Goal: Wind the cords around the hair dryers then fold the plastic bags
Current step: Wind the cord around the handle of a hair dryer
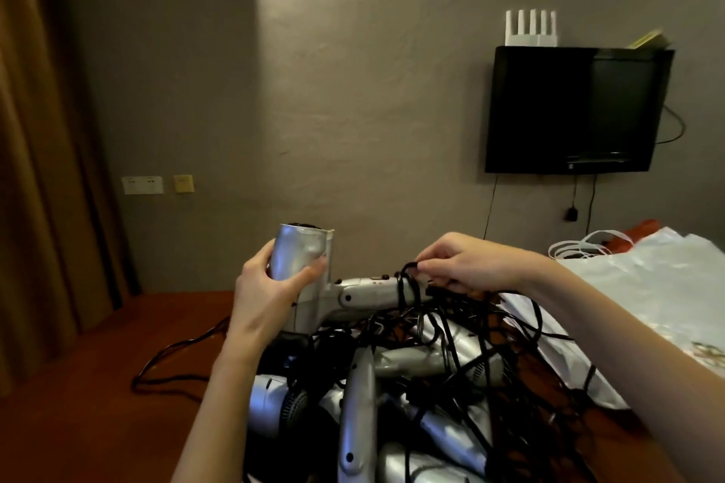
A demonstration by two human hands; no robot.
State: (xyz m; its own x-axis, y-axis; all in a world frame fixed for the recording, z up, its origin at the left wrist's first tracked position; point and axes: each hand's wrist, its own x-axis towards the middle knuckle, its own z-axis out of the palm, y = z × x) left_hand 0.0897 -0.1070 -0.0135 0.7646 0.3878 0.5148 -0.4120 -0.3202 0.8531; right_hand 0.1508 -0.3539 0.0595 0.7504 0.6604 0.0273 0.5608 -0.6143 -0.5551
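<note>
Head view, tangled cords (463, 341) hiding dryers (359, 404)

Tangled cords (463, 341) block dryer pile (361, 396); left floor (98, 384) open.

A single head-worn camera looks forward and slightly down, close above the hair dryer pile (392, 396), facing the wall-mounted television (576, 110) beyond.
</note>
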